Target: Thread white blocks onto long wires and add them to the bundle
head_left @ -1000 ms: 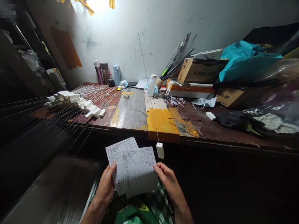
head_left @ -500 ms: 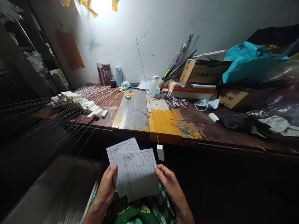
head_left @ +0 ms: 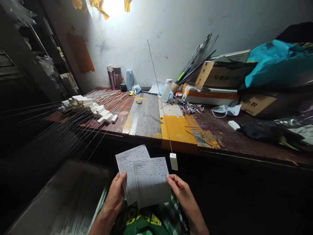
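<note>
My left hand (head_left: pixel 116 188) is closed on the edge of a printed paper form (head_left: pixel 121 160), its thumb on top. A second form (head_left: pixel 153 182) overlaps the first and is pinched at its right edge by my right hand (head_left: pixel 181 189). Both sheets carry tables with handwriting. Just above my right hand is a white block (head_left: pixel 173 162) threaded on a long thin rod (head_left: pixel 160 99). The rod rises at a slant past the bench, and its lower end runs down into my right fingers, which partly hide it.
On the bench (head_left: pixel 144 127), a pile of white blocks (head_left: pixel 105 116) with long thin rods lies left. Flasks (head_left: pixel 129 80) and a plastic bottle (head_left: pixel 167 91) stand behind. Cardboard boxes (head_left: pixel 222 73), a mask (head_left: pixel 226 110) and a dark cloth (head_left: pixel 261 133) lie right.
The bench and its things appear farther right in the picture as the head view turns slightly left. Both hands still hold the forms, which look nearly unchanged in pose.
</note>
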Available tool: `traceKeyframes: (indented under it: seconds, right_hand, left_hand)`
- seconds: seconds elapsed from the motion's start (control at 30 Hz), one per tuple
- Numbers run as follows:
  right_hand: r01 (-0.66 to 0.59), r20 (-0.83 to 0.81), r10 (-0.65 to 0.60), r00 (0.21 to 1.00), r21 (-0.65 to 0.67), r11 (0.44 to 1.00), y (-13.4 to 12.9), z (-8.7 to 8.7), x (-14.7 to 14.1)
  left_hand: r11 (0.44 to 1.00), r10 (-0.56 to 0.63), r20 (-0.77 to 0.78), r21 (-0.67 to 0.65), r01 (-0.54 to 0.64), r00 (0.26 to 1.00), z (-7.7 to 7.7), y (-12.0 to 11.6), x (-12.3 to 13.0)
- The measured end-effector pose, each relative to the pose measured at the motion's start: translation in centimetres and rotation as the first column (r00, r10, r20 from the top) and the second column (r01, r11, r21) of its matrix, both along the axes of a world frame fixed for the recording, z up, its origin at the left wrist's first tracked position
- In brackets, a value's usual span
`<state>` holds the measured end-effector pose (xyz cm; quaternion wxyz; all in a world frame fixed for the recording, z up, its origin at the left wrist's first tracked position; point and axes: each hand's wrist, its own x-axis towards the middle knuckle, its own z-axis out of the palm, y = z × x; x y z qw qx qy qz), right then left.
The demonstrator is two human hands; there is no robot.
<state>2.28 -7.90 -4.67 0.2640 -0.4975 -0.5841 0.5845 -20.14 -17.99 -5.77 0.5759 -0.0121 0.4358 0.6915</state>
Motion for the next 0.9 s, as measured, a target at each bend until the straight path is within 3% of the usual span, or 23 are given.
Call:
traceKeyframes:
  seconds: [0.9]
  right_hand:
    - [-0.002,-0.015,0.002,1.000,-0.019,1.000,-0.07,-0.01,0.03]
  left_hand:
    - [1.000,0.010,0.000,-0.015,-0.010,1.000,0.02,-0.18,0.03]
